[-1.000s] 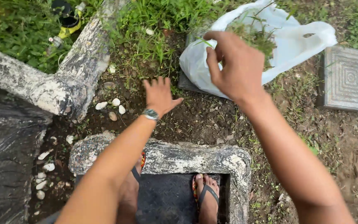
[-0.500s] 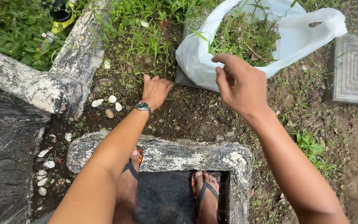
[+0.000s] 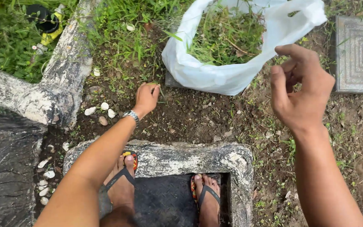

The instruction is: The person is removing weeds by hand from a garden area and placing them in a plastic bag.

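Where soil meets grass, weeds [image 3: 155, 85] under left hand [image 3: 146, 98].

Daylight is soft and even, evidently overcast; no hard shadows anywhere. The white plastic bag [image 3: 232, 71] at 1 o'clock is the brightest area, near blown out along its upper rim. The dark slab [image 3: 5, 168] at 8 o'clock shows a dull sheen. The right hand [image 3: 301, 90] at 3 o'clock is slightly motion-blurred; the left hand [image 3: 147, 97] is sharp. Mild wide-angle stretching appears at the corners.
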